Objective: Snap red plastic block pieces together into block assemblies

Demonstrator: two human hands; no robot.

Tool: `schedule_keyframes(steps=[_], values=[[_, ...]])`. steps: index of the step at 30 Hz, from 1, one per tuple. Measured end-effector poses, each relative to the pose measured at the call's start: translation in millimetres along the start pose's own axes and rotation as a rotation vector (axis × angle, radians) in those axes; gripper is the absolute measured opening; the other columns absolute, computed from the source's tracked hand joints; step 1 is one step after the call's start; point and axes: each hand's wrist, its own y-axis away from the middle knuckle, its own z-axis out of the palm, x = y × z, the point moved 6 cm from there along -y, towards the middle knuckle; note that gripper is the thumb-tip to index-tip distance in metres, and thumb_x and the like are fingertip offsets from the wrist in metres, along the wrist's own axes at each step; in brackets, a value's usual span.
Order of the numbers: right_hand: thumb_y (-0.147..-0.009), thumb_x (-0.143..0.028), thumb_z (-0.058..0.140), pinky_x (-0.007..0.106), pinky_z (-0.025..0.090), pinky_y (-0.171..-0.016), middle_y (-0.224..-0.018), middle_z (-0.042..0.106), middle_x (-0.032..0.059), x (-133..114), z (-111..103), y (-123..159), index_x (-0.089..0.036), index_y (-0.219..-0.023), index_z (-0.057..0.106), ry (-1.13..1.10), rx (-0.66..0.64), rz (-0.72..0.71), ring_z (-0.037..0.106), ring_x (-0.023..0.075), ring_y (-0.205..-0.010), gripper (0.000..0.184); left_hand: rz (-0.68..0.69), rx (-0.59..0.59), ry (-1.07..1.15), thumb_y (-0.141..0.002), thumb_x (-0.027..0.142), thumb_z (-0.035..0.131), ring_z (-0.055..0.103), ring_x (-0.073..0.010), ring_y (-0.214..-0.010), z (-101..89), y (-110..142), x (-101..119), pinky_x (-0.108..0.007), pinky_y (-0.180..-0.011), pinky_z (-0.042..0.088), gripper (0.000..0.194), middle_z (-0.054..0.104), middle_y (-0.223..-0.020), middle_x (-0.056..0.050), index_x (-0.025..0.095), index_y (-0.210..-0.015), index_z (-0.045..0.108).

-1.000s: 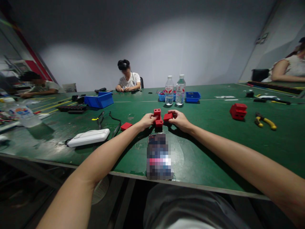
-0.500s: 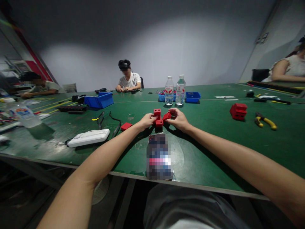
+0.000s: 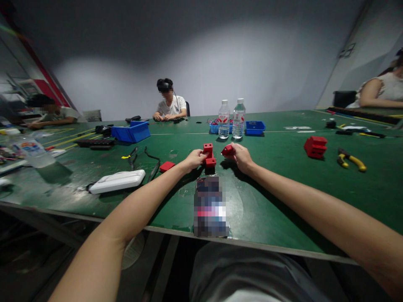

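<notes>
The green table (image 3: 273, 205) is the work surface. Your left hand (image 3: 195, 160) pinches the red bracket (image 3: 210, 155) by its left side, at the narrow middle between its two holed ends. Your right hand (image 3: 242, 157) pinches the small red piece (image 3: 228, 150) at its fingertips; the piece is tilted and projects left from the grip, near the bracket but apart from it. A red cap (image 3: 167, 167) lies left of your left hand. The phone (image 3: 211, 207) lies nearer you, below the bracket in view.
</notes>
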Motion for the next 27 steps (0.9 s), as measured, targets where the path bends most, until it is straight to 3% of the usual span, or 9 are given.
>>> schedule_keyframes(steps=[5, 9, 16, 20, 27], values=[[-0.085, -0.051, 0.054, 0.038, 0.059, -0.062, -0.067, 0.065, 0.0039, 4.0, -2.1, -1.3, -0.021, -0.077, 0.052, -0.1, 0.037, 0.078, 0.064, 0.0191, -0.064, 0.031, 0.001, 0.002, -0.003, -0.075, 0.03, 0.075, 0.049, -0.0066, -0.051, 0.4, -0.4, 0.3, -0.019, -0.052, 0.034, 0.023, 0.061, -0.061, 0.0, 0.01, -0.078, 0.065], [-0.086, -0.044, 0.054, 0.034, 0.058, -0.058, -0.069, 0.066, 0.005, 2.4, 1.3, 4.7, -0.02, -0.079, 0.055, -0.115, 0.028, 0.14, 0.064, 0.0187, -0.064, 0.025, -0.014, 0.014, -0.014, -0.075, 0.026, 0.073, 0.05, -0.0069, -0.051, 1.2, 1.5, 2.1, -0.019, -0.051, 0.033, 0.018, 0.062, -0.062, 0.0, 0.01, -0.078, 0.065], [-0.081, -0.05, 0.059, 0.023, 0.044, -0.043, -0.066, 0.065, 0.0032, -3.6, 8.1, 10.7, -0.019, -0.079, 0.056, -0.017, -0.094, 0.144, 0.061, 0.0149, -0.052, 0.031, -0.016, 0.019, -0.036, -0.074, 0.017, 0.069, 0.044, -0.0058, -0.048, 2.3, 4.5, 6.4, -0.019, -0.049, 0.028, 0.009, 0.059, -0.059, 0.001, 0.01, -0.077, 0.065], [-0.073, -0.054, 0.067, 0.024, 0.045, -0.049, -0.067, 0.064, 0.001, -6.9, 13.7, 12.3, -0.02, -0.078, 0.055, 0.019, -0.167, 0.074, 0.058, 0.0126, -0.053, 0.036, -0.019, 0.026, -0.045, -0.076, 0.016, 0.066, 0.044, -0.0061, -0.048, 1.8, 2.8, 4.8, -0.019, -0.05, 0.029, 0.007, 0.06, -0.06, 0.001, 0.01, -0.079, 0.066], [-0.062, -0.052, 0.078, 0.03, 0.053, -0.065, -0.074, 0.068, 0.0019, -10.7, 18.5, 16.2, -0.019, -0.085, 0.056, -0.005, -0.17, 0.006, 0.065, 0.0149, -0.065, 0.046, -0.004, 0.0, -0.053, -0.076, 0.016, 0.065, 0.046, -0.0068, -0.051, 2.8, -0.4, 2.3, -0.021, -0.052, 0.029, 0.01, 0.06, -0.063, 0.0, 0.008, -0.082, 0.066]])
